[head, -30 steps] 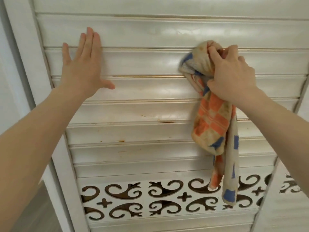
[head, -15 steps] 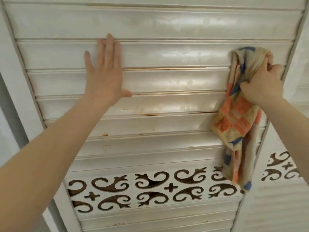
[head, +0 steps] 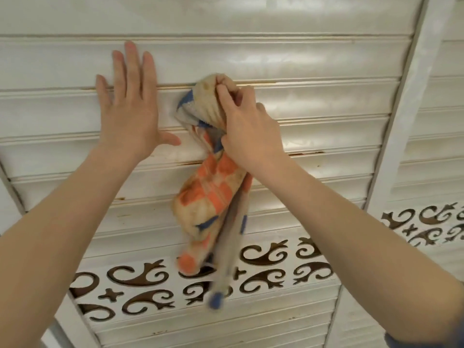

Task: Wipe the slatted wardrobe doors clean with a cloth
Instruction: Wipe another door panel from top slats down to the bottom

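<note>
On the white slatted door (head: 313, 106), at the middle of its upper slats, the checked cloth (head: 211, 197) is gripped in a bunch by the right hand (head: 248, 131) and pressed to a slat edge. The left hand (head: 130, 114) lies flat and open just to its left, so the wiping of this row seems under way. The next stroke probably calls for firm pressure along the stained grooves lower down; half a second earlier the cloth was at the door's right edge, well apart from the left hand.
</note>
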